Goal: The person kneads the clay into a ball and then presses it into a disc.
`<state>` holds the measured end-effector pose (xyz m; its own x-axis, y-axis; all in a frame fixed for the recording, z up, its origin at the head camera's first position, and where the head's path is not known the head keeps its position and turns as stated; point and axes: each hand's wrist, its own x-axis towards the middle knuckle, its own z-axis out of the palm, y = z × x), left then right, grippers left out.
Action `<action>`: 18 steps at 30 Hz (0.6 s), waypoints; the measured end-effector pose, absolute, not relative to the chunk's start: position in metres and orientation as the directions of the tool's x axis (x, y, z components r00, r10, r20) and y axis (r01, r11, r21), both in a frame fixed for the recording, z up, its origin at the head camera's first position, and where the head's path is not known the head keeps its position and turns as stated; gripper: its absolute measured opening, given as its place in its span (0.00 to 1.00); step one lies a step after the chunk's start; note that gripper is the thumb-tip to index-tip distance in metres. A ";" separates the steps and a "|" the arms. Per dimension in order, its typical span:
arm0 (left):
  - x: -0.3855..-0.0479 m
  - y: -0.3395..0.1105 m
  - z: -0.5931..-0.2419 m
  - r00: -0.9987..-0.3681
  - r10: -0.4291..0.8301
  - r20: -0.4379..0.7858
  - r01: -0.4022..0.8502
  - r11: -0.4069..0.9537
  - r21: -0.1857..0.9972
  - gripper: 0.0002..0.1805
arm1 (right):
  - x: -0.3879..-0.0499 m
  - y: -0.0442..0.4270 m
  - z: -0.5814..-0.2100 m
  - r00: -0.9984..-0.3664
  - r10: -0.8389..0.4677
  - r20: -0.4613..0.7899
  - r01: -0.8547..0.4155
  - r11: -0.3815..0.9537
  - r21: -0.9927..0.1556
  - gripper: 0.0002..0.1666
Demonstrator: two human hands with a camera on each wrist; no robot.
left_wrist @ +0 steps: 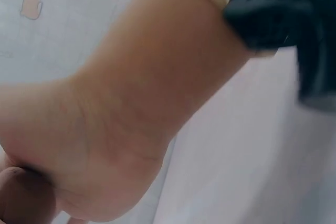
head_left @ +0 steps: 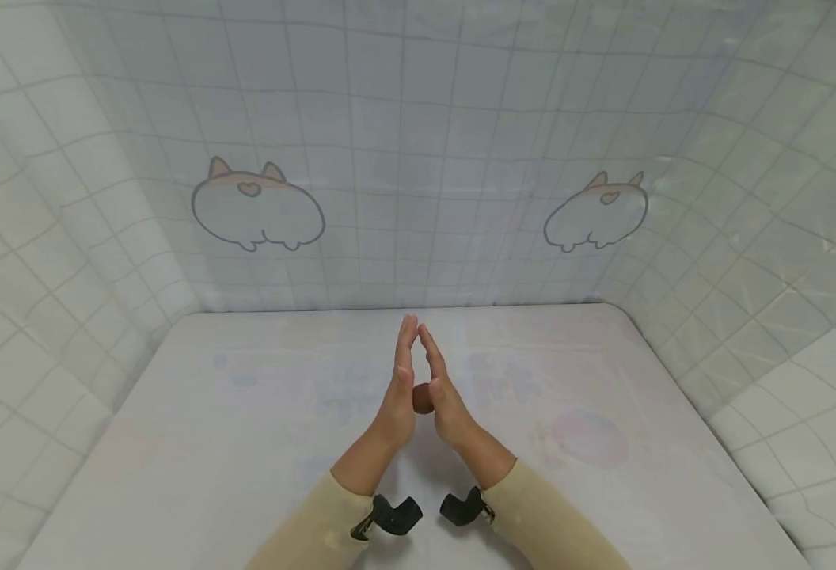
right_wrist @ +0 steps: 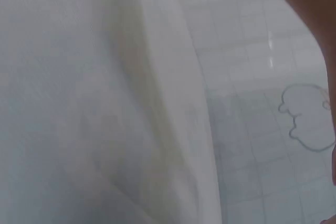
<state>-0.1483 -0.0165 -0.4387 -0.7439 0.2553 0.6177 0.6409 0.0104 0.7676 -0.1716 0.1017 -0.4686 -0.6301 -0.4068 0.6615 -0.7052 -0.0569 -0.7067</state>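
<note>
In the head view a small brown ball (head_left: 422, 400) sits between two facing palms, above the white table. My left hand (head_left: 397, 402) presses it from the left, fingers straight and pointing up and away. From the other side my right hand (head_left: 450, 405) presses on it, its fingers also straight. The fingertips of both hands lean together at the top. The left wrist view shows the ball (left_wrist: 25, 198) against the heel of the left palm. Only a dark edge of the right hand enters the right wrist view, and the ball is not visible there.
A pale table top (head_left: 247, 443) with faint coloured prints lies under the hands. Grid-patterned sheets (head_left: 418, 158) with cartoon animal drawings enclose it at the back and both sides. A dark wrist mount (head_left: 398, 516) sticks out from each cream sleeve.
</note>
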 end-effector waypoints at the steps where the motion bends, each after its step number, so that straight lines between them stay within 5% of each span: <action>1: -0.150 -0.017 -0.438 -0.746 0.244 0.619 0.642 0.022 0.766 0.49 | -0.171 0.101 -0.469 -0.626 -0.407 0.665 -0.707 -0.063 -0.704 0.52; 18: -0.163 -0.025 -0.449 -0.859 0.242 0.452 0.479 0.064 0.876 0.48 | -0.149 0.095 -0.452 -0.479 -0.395 0.784 -0.809 -0.148 -0.569 0.53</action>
<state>-0.1627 -0.0252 -0.4486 -0.8586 0.2421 0.4519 0.4788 0.0636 0.8756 -0.1494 0.0946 -0.4516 -0.4789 -0.3952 0.7839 -0.8090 -0.1478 -0.5689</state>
